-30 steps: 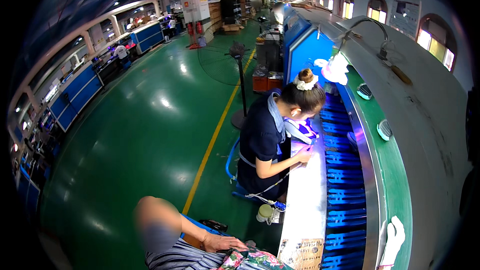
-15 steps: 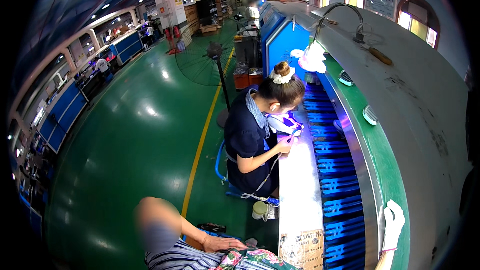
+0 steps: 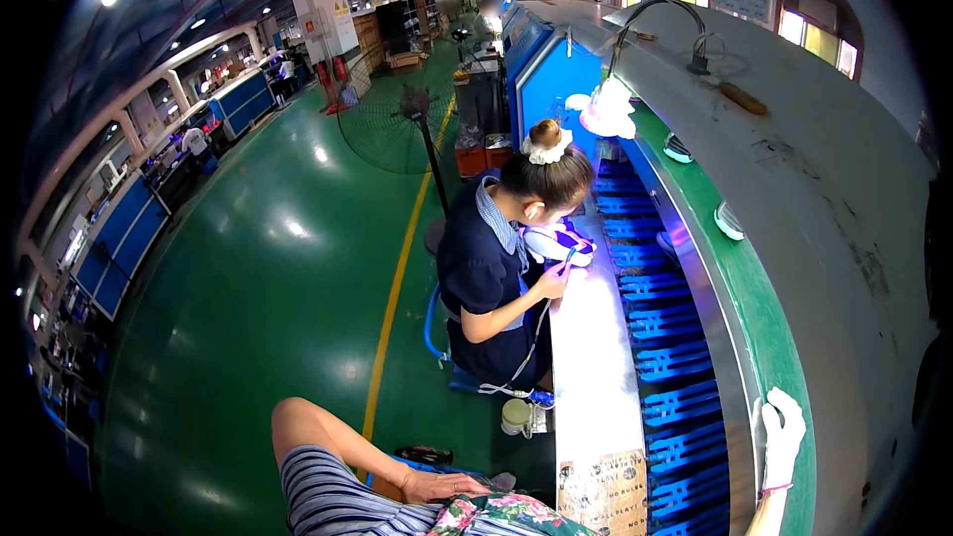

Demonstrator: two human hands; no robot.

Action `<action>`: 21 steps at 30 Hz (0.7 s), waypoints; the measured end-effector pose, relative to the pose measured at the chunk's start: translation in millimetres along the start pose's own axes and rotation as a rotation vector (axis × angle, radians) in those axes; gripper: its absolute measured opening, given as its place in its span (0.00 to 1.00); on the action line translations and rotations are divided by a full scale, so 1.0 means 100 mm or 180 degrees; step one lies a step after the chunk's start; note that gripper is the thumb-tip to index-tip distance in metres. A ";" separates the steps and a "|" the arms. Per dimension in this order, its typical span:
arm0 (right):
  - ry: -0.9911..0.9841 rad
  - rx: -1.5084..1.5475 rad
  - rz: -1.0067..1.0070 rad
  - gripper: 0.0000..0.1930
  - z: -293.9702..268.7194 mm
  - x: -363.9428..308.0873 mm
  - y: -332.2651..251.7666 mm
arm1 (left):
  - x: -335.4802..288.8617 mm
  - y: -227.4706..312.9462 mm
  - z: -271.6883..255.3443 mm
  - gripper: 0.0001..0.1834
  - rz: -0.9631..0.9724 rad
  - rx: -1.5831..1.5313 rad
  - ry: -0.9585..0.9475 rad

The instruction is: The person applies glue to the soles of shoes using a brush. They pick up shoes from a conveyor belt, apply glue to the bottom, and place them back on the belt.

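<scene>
My left hand (image 3: 446, 485) is bare and wears a ring. It lies flat on the floral cloth (image 3: 506, 513) over my lap, fingers stretched and holding nothing. Over at the right, my right hand (image 3: 783, 435) wears a white glove. It rests at the edge of the green belt (image 3: 769, 337), fingers a little apart and slightly curved, with nothing in them. Farther up the same belt sit two shoes, a near one (image 3: 729, 221) and a far one (image 3: 677, 148).
A co-worker (image 3: 486, 258) sits ahead, bent over a shoe (image 3: 558, 242) with a corded tool. Blue slatted racks (image 3: 675, 347) run between the bright worktop (image 3: 591, 367) and the belt. Printed cardboard (image 3: 603, 492) covers the worktop's near end. A fan (image 3: 415, 104) stands on the floor beyond.
The whole view has shifted slightly. Both my hands keep nearly the same places, and the co-worker stays bent over the shoe.
</scene>
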State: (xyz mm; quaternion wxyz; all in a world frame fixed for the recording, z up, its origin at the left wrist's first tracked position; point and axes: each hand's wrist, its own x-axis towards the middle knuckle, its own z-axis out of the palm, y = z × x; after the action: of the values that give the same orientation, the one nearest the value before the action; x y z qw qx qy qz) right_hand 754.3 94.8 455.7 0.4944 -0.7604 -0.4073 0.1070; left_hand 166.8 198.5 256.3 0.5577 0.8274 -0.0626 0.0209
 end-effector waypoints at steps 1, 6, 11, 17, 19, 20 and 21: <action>0.0023 -0.0027 -0.0048 0.11 -0.01 0.01 0.02 | -0.01 0.00 -0.01 0.55 -0.0002 0.0033 0.0004; 0.0276 -0.0331 -0.0355 0.11 0.05 0.03 0.20 | -0.07 -0.07 -0.03 0.49 0.0068 0.0200 0.0005; 0.0286 -0.0392 -0.0408 0.11 0.07 0.02 0.18 | -0.15 -0.19 0.01 0.52 -0.0027 0.0057 -0.0099; 0.0315 -0.0488 -0.0412 0.12 0.02 0.01 0.15 | -0.04 -0.14 -0.10 0.55 0.0023 0.0016 -0.0169; 0.0327 -0.0522 -0.0409 0.12 0.03 0.03 0.13 | 0.00 -0.16 -0.12 0.55 0.0113 0.0045 -0.0186; 0.0325 -0.0548 -0.0411 0.12 0.05 0.03 0.12 | 0.01 -0.20 -0.12 0.55 0.0124 0.0040 -0.0205; 0.0327 -0.0555 -0.0422 0.12 0.05 0.03 0.11 | 0.01 -0.23 -0.11 0.56 0.0135 0.0034 -0.0225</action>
State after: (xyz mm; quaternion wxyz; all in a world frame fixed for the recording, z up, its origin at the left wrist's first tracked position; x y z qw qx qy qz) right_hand 758.7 98.3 444.5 0.4526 -0.7764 -0.4386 -0.0009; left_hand 171.5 217.5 239.7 0.5501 0.8291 -0.0997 0.0039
